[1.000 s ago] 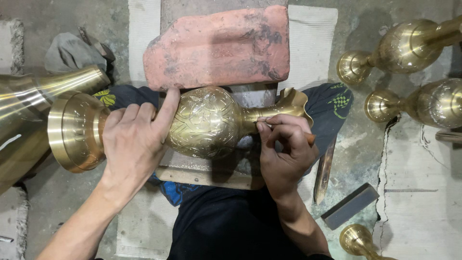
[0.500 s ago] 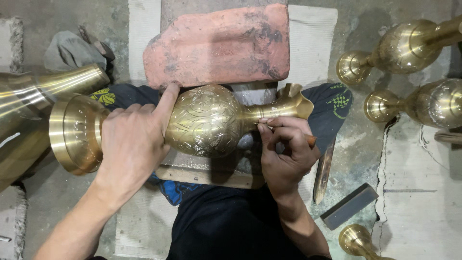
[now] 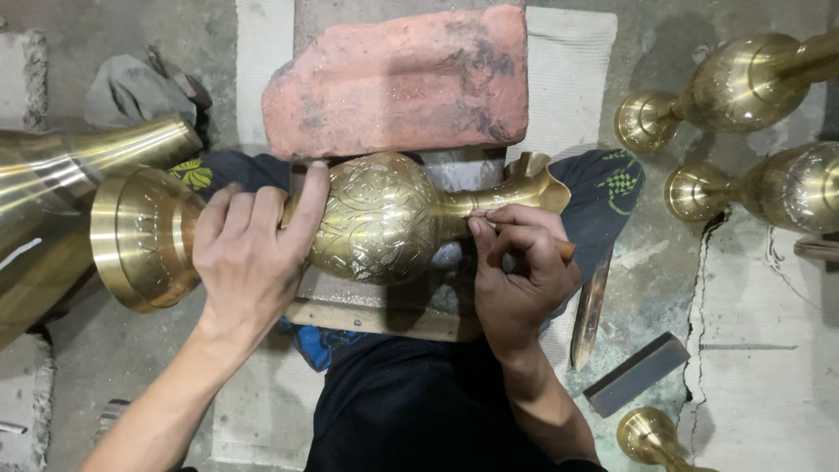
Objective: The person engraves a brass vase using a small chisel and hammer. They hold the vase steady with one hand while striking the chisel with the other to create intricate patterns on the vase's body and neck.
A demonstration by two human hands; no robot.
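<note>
A brass vase [image 3: 384,218] with an engraved round belly lies on its side across a wooden board [image 3: 367,316], its foot to the left and its flared mouth to the right. My left hand [image 3: 249,258] lies over the vase's lower stem beside the foot, thumb up against the belly. My right hand [image 3: 520,267] is closed on a small engraving tool [image 3: 566,252], its tip hidden by my fingers at the vase's thin neck.
A red brick [image 3: 402,83] lies just behind the vase. A large brass vessel [image 3: 61,192] lies at the left. Two brass vases [image 3: 743,87] lie at the right, another [image 3: 651,437] at bottom right. A metal file [image 3: 590,306] and a grey sharpening block [image 3: 636,374] rest on the floor.
My left hand has shifted slightly along the vase's stem and the vase has turned a little. My right hand stays at the neck with the tool.
</note>
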